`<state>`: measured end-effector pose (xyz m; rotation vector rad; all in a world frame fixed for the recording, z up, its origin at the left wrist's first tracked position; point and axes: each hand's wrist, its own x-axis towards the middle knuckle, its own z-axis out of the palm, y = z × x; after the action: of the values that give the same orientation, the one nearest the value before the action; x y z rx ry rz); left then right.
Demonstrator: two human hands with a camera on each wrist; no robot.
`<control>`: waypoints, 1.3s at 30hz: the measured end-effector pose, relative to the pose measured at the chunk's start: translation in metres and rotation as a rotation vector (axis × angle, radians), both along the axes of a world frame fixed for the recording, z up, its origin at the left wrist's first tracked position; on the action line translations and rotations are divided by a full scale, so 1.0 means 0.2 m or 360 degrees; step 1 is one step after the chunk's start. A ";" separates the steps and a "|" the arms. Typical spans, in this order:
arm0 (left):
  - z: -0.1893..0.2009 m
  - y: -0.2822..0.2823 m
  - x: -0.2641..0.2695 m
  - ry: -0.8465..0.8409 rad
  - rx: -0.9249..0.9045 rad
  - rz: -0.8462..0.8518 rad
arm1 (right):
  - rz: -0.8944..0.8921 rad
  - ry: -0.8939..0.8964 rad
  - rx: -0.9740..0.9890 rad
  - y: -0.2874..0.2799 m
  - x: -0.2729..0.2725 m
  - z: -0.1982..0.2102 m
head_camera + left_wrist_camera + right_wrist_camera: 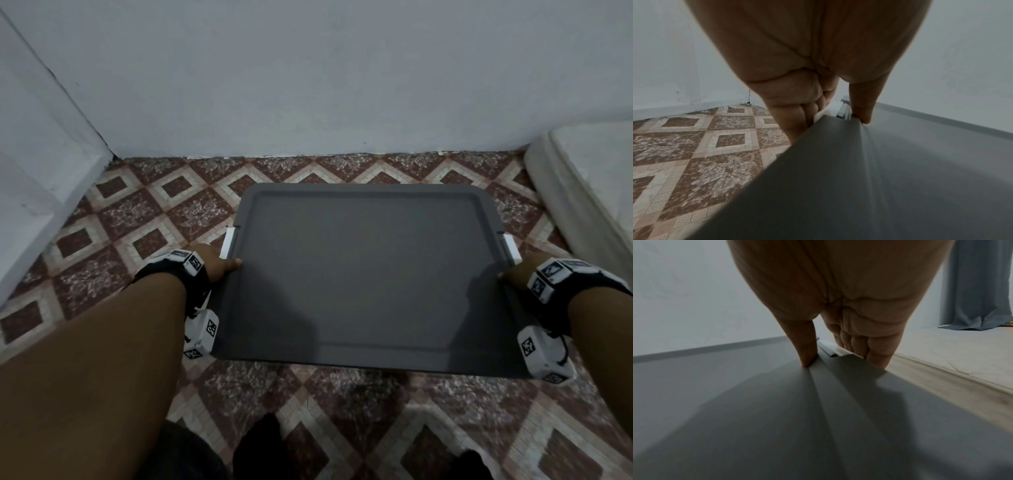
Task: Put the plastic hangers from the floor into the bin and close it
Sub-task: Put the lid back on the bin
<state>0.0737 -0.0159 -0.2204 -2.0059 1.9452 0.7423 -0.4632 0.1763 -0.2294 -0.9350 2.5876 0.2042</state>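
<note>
Grey lid (370, 270) held level, L hand (219, 265) grips left edge, R hand (517, 277) grips right edge, tiled floor (154, 212) around.

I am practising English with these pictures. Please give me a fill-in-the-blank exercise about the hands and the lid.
1. The grey lid is gripped by ____ hands.
2. The left hand lays its ____ on top of the lid.
3. Under the bin lies a patterned ____.

Missing words: both; thumb; floor
</note>
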 end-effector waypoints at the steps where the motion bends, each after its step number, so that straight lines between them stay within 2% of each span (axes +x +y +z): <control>1: 0.00 0.00 0.00 -0.0040 -0.0004 -0.0028 | 0.0001 -0.0002 0.0015 0.00 0.00 0.00; 6: 0.01 -0.01 -0.02 -0.0214 -0.0054 -0.0176 | 0.0033 0.0087 -0.0091 0.00 0.00 0.01; 9: 0.01 -0.01 -0.02 -0.0238 -0.0061 -0.0200 | 0.0084 0.0047 -0.0030 0.00 0.00 0.00; 18: 0.03 0.00 -0.03 -0.0244 -0.0042 -0.0156 | 0.0133 0.0059 -0.0027 0.00 0.00 -0.02; 22: 0.03 0.00 -0.03 -0.0159 -0.0010 -0.0067 | 0.0193 0.0054 0.0020 0.00 -0.01 0.02; 28: 0.00 0.04 -0.05 -0.0102 0.0060 0.0065 | 0.0100 -0.0111 0.0096 0.04 0.00 -0.01; 39: 0.01 0.07 -0.09 -0.0110 0.0029 0.0063 | 0.0078 -0.0107 0.0013 0.04 0.03 0.00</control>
<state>0.0564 -0.0011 -0.2194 -2.0372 1.8590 0.6881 -0.4568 0.1851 -0.2285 -0.9862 2.5027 0.1934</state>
